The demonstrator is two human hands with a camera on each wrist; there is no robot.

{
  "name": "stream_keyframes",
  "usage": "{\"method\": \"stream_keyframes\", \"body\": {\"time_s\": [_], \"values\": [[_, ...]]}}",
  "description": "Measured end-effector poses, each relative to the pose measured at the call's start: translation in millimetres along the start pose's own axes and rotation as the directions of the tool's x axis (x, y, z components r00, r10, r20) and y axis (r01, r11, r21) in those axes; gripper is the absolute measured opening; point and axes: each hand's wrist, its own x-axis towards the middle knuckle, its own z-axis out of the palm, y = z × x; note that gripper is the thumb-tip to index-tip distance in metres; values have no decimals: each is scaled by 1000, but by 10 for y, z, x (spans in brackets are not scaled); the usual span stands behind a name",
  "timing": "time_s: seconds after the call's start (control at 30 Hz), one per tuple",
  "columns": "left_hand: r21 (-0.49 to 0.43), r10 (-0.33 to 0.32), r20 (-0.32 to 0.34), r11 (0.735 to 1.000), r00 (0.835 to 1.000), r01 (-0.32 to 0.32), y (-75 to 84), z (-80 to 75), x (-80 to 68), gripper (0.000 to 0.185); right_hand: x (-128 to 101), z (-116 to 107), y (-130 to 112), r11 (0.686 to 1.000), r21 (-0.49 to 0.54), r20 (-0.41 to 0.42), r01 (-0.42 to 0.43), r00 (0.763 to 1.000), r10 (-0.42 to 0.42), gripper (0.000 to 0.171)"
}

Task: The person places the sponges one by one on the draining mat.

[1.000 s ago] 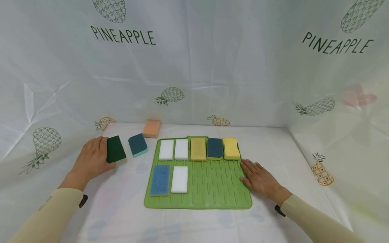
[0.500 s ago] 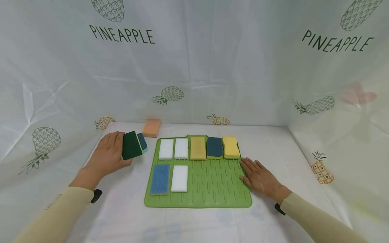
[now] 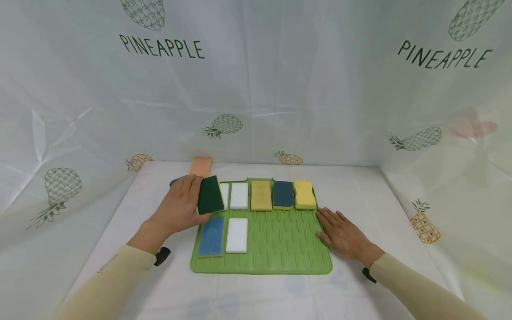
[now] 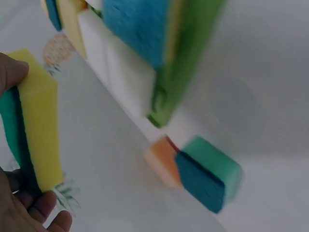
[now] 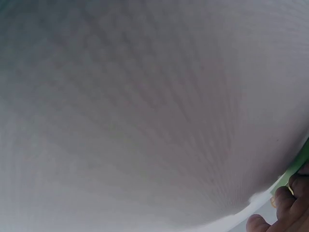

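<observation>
My left hand [image 3: 178,205] grips a sponge [image 3: 210,195] with a dark green scouring face and a yellow body, whose yellow side [image 4: 42,130] shows in the left wrist view. It is held in the air over the left part of a green ribbed mat [image 3: 288,249], covering part of a white sponge [image 3: 225,195]. My right hand [image 3: 344,235] lies flat at the mat's right edge, its fingertips touching the rim. Only a few of its fingers [image 5: 282,203] appear in the right wrist view.
On the mat's back row sit a white sponge [image 3: 239,196], a mustard one [image 3: 261,195], a navy-topped one [image 3: 282,194] and a yellow one [image 3: 304,194]. In front lie a blue sponge [image 3: 211,238] and a white one [image 3: 237,235]. Off the mat lie an orange sponge [image 3: 201,166] and a teal one [image 4: 210,171].
My left hand has carried the green-and-yellow sponge rightward from the left of the table, past the teal sponge, to above the mat. The right hand has stayed in place.
</observation>
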Motion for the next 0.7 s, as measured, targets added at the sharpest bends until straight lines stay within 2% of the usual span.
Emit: {"method": "stream_keyframes", "body": {"time_s": [0.17, 0.33, 0.53, 0.7], "values": [[-65, 9, 63, 998, 998, -5, 324, 57, 120, 113, -16, 24, -9, 1000, 2, -4, 2, 1000, -2, 72], [-123, 49, 126, 992, 991, -34, 584, 116, 198, 110, -18, 33, -11, 1000, 8, -9, 3, 1000, -3, 72], [-171, 90, 248, 984, 965, -48, 796, 206, 269, 106, -17, 33, -2, 1000, 7, -11, 0, 1000, 0, 72], [-242, 115, 316, 970, 942, -38, 954, 266, 320, 105, -23, 28, 2, 1000, 3, -11, -1, 1000, 1, 71]]}}
